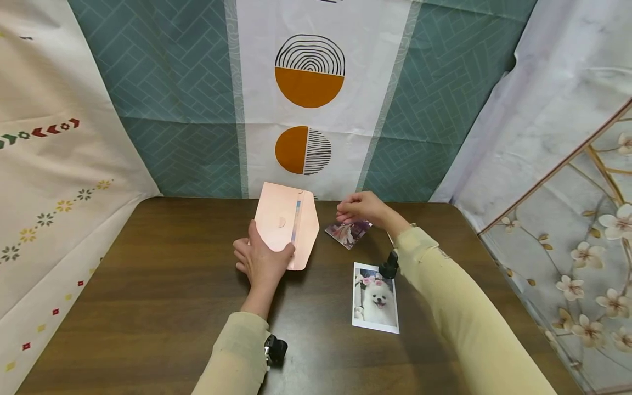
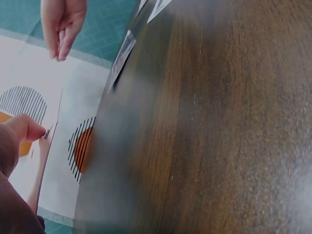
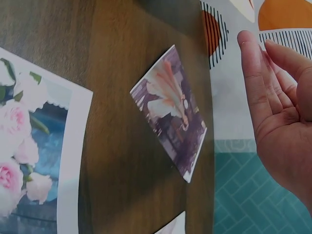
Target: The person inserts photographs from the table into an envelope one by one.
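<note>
My left hand grips a pale pink envelope by its lower left part, holding it raised with the flap side toward me. In the left wrist view the thumb lies against the envelope, which is seen almost edge-on. A narrow strip of something blue and white shows in the envelope's opening by the pointed flap. Over a small purple photo of a flower hovers my right hand, apart from it. Its fingers are loosely bent and nothing is between them.
Nearer me on the brown wooden table lies a white-bordered photo of a white dog with pink flowers. The corner of another card shows in the right wrist view. Patterned cloths hang behind and beside the table.
</note>
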{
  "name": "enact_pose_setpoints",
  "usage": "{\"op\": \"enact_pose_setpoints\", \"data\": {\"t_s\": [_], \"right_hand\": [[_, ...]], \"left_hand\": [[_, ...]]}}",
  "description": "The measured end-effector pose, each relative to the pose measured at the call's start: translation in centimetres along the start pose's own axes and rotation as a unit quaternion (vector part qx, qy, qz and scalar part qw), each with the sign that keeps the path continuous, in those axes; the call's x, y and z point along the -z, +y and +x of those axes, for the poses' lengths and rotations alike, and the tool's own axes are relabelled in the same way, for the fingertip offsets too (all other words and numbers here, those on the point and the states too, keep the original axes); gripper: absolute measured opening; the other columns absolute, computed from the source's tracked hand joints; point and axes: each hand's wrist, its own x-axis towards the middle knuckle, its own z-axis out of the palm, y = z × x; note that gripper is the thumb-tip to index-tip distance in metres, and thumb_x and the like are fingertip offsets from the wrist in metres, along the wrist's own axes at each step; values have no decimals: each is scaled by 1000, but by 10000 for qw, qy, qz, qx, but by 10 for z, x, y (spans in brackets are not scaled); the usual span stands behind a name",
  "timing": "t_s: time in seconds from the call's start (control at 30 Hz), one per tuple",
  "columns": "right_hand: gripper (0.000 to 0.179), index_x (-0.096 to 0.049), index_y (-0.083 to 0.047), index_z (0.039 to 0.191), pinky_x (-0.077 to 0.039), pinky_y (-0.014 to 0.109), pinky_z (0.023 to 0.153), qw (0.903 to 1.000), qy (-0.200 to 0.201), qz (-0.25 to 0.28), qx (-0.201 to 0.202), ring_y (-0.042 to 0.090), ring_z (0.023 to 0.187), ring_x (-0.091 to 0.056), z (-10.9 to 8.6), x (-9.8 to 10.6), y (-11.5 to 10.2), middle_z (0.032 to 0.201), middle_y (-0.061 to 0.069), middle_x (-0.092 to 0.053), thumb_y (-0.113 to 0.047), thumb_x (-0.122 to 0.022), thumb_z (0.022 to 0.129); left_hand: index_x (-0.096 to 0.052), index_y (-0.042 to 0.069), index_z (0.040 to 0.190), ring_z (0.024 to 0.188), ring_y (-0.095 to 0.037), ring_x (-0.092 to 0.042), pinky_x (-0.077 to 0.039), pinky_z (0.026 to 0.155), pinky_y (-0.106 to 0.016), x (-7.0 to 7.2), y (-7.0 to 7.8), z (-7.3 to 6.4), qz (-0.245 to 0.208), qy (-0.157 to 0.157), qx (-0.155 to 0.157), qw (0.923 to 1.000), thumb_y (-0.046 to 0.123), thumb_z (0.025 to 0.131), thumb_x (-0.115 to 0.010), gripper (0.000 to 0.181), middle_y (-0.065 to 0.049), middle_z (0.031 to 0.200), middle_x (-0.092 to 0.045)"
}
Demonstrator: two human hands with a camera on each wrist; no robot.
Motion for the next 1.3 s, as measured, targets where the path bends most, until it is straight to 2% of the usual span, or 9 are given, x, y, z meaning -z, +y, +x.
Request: {"op": "enact_pose_setpoints", "data": {"t_s": [0.23, 0.47, 0.63, 0.77, 0.87, 0.93, 1.1, 1.17, 1.3], "right_hand": [[30, -59, 19, 127, -62, 40, 90, 9999, -59, -104, -33, 19, 90, -79, -6, 6, 9, 97, 11, -78, -4, -60, 108], [31, -59, 20, 128, -60, 46, 94, 9999, -68, -98, -49, 15, 86, -79, -8, 9, 14, 121, 33, -71, -4, -60, 108], [33, -59, 22, 128, -61, 46, 91, 9999, 12, -151, 28, 19, 86, -79, -11, 15, 14, 116, 32, -74, -3, -62, 107], [32, -62, 21, 125, -60, 51, 91, 9968, 257, -746, 143, 32, 92, -80, -14, 21, 15, 114, 34, -74, -5, -64, 106], [29, -66, 16, 120, -60, 53, 90, 9874, 524, -1477, 233, 42, 97, -78, -16, 27, 18, 112, 34, -74, -9, -65, 106], [29, -68, 12, 118, -61, 53, 89, 9755, 727, -2054, 290, 43, 98, -78, -18, 32, 22, 110, 31, -76, -14, -67, 106], [34, -71, 5, 121, -59, 51, 92, 9306, 1212, -3425, 458, 40, 105, -75, -21, 43, 32, 114, 23, -77, -25, -70, 104], [38, -69, 5, 126, -56, 52, 97, 9172, 1301, -3731, 516, 40, 112, -71, -21, 46, 38, 120, 23, -75, -26, -71, 103], [51, -62, 9, 138, -49, 56, 108, 9050, 1388, -3975, 612, 44, 127, -64, -20, 48, 49, 135, 29, -66, -27, -71, 103]], "left_hand": [[-31, 12, 166, 130, -43, -30, -27, 99, -59, 0, -1, 1, 6, -8, 77, 10000, 33, 76, -92, 111, -27, 138, -31], [-30, 11, 166, 129, -43, -31, -28, 98, -59, -1, -3, 2, 31, 1, 34, 10000, 34, 76, -92, 111, -28, 137, -32], [-31, 11, 166, 128, -44, -32, -29, 97, -60, -1, -4, 2, 20, 39, 43, 10000, 33, 76, -91, 111, -29, 137, -33], [-31, 11, 166, 128, -44, -32, -29, 97, -60, 0, -4, 3, 20, 39, 58, 10000, 32, 75, -91, 110, -30, 136, -33], [-31, 11, 166, 129, -45, -32, -29, 97, -61, 0, -4, 3, 10, 33, 51, 10000, 32, 75, -91, 110, -30, 136, -33], [-31, 11, 166, 129, -45, -31, -29, 97, -61, 0, -4, 3, 2, 27, 38, 10000, 32, 76, -91, 110, -30, 136, -33], [-31, 11, 166, 129, -45, -32, -29, 97, -60, 0, -4, 3, 20, 11, 36, 10000, 33, 75, -91, 111, -30, 137, -33], [-31, 11, 166, 129, -45, -32, -29, 97, -60, -1, -4, 3, 34, 2, 43, 10000, 33, 75, -91, 111, -30, 137, -33], [-31, 11, 166, 129, -45, -32, -29, 97, -60, -2, -4, 3, 58, -11, 31, 10000, 33, 75, -90, 111, -31, 137, -33]]}}
